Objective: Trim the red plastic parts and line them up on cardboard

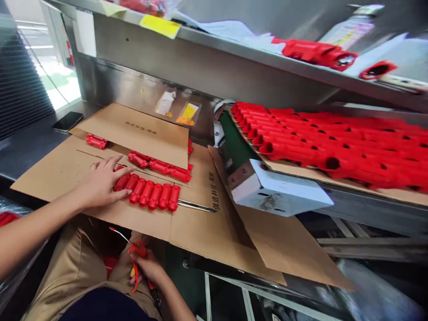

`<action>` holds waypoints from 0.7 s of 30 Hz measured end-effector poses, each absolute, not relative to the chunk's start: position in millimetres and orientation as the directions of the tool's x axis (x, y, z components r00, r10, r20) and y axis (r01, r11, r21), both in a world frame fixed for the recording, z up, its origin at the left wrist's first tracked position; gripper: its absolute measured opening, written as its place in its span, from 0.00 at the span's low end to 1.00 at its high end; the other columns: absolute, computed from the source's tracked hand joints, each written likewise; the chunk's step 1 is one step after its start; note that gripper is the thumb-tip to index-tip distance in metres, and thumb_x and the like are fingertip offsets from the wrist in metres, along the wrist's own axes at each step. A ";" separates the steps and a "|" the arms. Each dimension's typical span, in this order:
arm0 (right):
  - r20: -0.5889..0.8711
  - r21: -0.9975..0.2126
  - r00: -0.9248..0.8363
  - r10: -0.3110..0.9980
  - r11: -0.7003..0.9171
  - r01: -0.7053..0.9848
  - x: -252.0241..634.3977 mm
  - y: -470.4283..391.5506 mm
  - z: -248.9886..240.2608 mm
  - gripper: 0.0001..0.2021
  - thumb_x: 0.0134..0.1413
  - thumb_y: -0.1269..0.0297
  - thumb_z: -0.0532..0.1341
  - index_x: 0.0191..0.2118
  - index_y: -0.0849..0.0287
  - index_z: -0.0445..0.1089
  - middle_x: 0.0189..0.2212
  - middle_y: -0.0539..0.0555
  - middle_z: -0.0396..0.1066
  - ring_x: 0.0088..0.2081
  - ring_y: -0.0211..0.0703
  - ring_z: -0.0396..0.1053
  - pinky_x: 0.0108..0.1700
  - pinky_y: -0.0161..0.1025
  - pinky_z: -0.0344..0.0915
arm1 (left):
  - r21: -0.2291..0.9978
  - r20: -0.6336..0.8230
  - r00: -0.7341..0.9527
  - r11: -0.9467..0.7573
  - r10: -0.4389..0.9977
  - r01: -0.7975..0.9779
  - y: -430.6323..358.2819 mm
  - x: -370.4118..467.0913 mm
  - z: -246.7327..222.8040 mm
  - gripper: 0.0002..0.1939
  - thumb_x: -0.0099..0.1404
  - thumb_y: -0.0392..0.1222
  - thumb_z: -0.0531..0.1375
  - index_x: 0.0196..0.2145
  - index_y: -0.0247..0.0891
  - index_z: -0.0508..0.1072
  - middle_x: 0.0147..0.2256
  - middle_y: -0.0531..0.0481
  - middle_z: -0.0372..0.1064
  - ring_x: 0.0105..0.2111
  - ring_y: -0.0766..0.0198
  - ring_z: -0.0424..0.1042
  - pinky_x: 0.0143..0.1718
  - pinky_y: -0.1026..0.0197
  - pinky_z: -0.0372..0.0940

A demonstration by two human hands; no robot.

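Note:
My left hand (110, 182) lies over the left end of a row of short red plastic cylinders (152, 194), its fingers spread and touching the leftmost ones. The row stands side by side on a flat cardboard sheet (194, 227). Low over my lap, my right hand (147, 266) is closed around an orange-red air blow gun (137, 249), whose thin bent metal nozzle with a red tip points up and left. A slim dark strip (197, 206) lies at the row's right end.
More red pieces (158, 166) sit partly beneath a raised cardboard flap (140, 129). To the right, a conveyor (284, 187) carries many red tubular housings (321, 138). A phone (67, 121) and two small bags (189, 113) lie behind. A metal shelf (234, 42) runs overhead.

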State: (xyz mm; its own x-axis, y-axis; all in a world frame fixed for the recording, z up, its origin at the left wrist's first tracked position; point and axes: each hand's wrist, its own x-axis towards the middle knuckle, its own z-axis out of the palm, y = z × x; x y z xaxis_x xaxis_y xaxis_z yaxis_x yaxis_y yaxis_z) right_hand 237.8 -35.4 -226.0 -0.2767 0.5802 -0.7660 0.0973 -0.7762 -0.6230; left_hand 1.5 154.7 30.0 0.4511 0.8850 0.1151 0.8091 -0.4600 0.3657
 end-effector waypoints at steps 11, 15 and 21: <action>-0.718 -0.643 -0.303 0.627 -0.764 -0.056 237.3 -31.5 -223.3 0.31 0.47 0.37 0.75 0.43 0.58 0.70 0.21 0.42 0.71 0.18 0.41 0.76 0.25 0.35 0.74 | 0.469 -0.001 0.411 -0.362 0.912 0.805 191.9 -9.0 25.1 0.34 0.73 0.56 0.45 0.68 0.35 0.66 0.54 0.38 0.81 0.53 0.48 0.80 0.57 0.49 0.72; -0.721 -0.641 -0.308 0.620 -0.767 -0.044 235.1 -27.1 -220.9 0.29 0.49 0.39 0.76 0.42 0.60 0.70 0.24 0.43 0.71 0.18 0.41 0.76 0.26 0.37 0.76 | 0.349 0.003 0.227 -0.214 0.974 0.912 184.2 -5.1 24.4 0.50 0.69 0.65 0.50 0.75 0.25 0.52 0.68 0.22 0.64 0.67 0.32 0.67 0.64 0.37 0.65; -0.726 -0.637 -0.325 0.606 -0.771 -0.012 236.3 -26.4 -218.5 0.22 0.64 0.46 0.71 0.46 0.61 0.72 0.27 0.44 0.73 0.21 0.37 0.76 0.27 0.36 0.77 | 0.131 -0.140 0.090 -0.071 0.986 0.989 165.7 5.9 24.5 0.64 0.56 0.79 0.59 0.77 0.32 0.55 0.59 0.21 0.70 0.58 0.17 0.73 0.56 0.29 0.67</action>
State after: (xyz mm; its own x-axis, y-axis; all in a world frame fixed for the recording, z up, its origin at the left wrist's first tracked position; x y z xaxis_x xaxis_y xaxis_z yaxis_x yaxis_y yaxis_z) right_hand 236.3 -26.4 -218.5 -0.3250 0.6058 -0.7262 -0.0122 -0.7705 -0.6373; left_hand 5.9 165.7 24.5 0.0898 0.9861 -0.1400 0.9888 -0.0714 0.1313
